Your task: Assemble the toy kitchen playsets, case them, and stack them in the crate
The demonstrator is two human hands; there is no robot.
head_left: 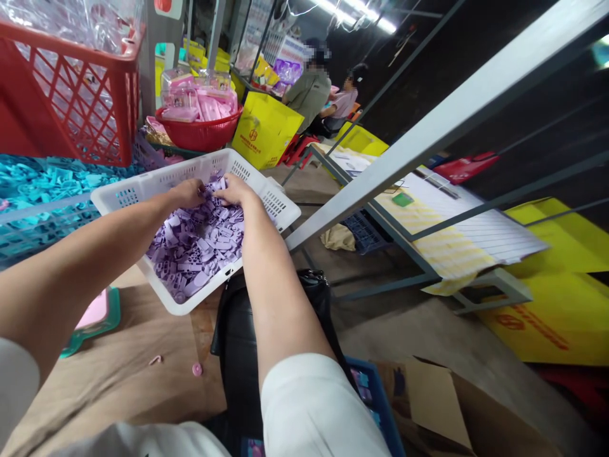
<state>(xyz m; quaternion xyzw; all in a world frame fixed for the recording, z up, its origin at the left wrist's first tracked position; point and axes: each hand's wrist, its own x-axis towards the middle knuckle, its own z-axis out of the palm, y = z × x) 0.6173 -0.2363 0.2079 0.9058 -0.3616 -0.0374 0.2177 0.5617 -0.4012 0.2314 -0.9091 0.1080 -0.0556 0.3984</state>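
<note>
White sleeves [316,409], fingers [225,193] of unclear grip amid purple pieces [207,244], white basket rim [183,307] around, open room above.

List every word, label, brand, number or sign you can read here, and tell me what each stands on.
None reads clearly.
Yellow bag beyond the white basket: red emblem with a line of red characters under it, too small to read.
Yellow bag at lower right: red emblem and characters, too blurred to read.
Purple pieces in the basket: no readable text.
</note>
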